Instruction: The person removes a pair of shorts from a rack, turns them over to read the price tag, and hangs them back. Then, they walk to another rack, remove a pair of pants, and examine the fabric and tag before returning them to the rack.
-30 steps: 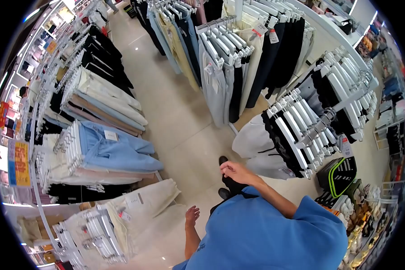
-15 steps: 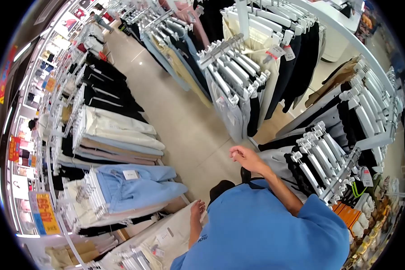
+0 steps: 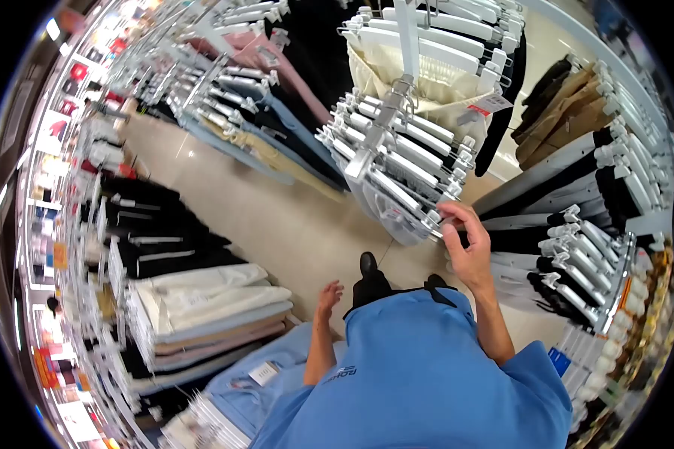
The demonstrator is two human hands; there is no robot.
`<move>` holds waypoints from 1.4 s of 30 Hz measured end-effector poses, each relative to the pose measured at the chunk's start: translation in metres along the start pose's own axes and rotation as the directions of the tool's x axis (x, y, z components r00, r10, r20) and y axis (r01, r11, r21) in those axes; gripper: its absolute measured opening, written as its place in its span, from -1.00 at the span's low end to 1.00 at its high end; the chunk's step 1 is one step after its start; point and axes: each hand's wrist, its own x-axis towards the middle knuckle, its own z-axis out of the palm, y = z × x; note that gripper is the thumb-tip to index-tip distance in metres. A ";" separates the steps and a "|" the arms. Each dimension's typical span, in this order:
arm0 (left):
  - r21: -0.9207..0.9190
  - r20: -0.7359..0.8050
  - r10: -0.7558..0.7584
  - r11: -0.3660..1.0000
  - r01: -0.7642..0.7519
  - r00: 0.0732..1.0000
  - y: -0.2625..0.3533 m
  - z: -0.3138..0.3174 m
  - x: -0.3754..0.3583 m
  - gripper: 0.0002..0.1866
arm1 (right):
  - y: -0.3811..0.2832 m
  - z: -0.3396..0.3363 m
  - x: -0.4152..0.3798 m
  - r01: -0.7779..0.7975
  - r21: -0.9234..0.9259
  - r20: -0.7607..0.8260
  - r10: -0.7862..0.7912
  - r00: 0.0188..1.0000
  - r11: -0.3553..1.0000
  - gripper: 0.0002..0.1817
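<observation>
Right hand (image 3: 468,247) at white hangers (image 3: 397,191), fingers curled, contact perhaps light, left hand (image 3: 327,298) held low, fingers loosely spread

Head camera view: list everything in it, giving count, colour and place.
White hangers: many, centre rack and side racks.
Cream trousers: at least one pair, top centre.
Pink garment: one, upper left of centre.
Brown garments: several, upper right.
Black garments: several, left rack.
White garments: a few, below the black ones.
Light blue garment: at least one, lower left.
Floor: one, beige, centre aisle.
Far shelves: goods too small to count, left edge.
Blue shirt: one, bottom centre.
Left hand: one, bare, over the aisle.
Right hand: one, bare, at the centre hangers' ends.
</observation>
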 end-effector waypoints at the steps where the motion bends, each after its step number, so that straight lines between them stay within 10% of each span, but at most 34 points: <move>1: 0.048 0.018 0.054 0.997 -0.054 0.998 0.029 -0.011 0.019 -0.60 | -0.010 0.012 0.007 0.054 -0.136 -0.033 -0.058 0.998 0.989 -0.65; 7: 0.106 0.236 0.577 0.785 -0.611 0.782 0.262 -0.014 0.055 -0.57 | -0.022 0.085 0.029 0.012 -0.560 -0.168 -0.128 0.977 0.829 -0.61; 12: -0.068 0.317 0.744 0.636 -0.769 0.588 0.412 0.044 -0.022 -0.55 | -0.018 0.099 0.030 -0.124 -0.588 -0.316 -0.087 0.945 0.799 -0.71; 21: 0.033 0.427 0.841 0.353 -0.935 0.332 0.457 0.099 -0.064 -0.54 | -0.013 0.091 0.046 -0.065 -0.694 -0.255 -0.160 0.954 0.717 -0.83; 42: -0.024 0.456 0.658 0.683 -0.730 0.599 0.437 0.082 -0.053 -0.68 | -0.017 0.075 0.055 -0.011 -0.672 -0.082 -0.061 0.995 0.741 -0.84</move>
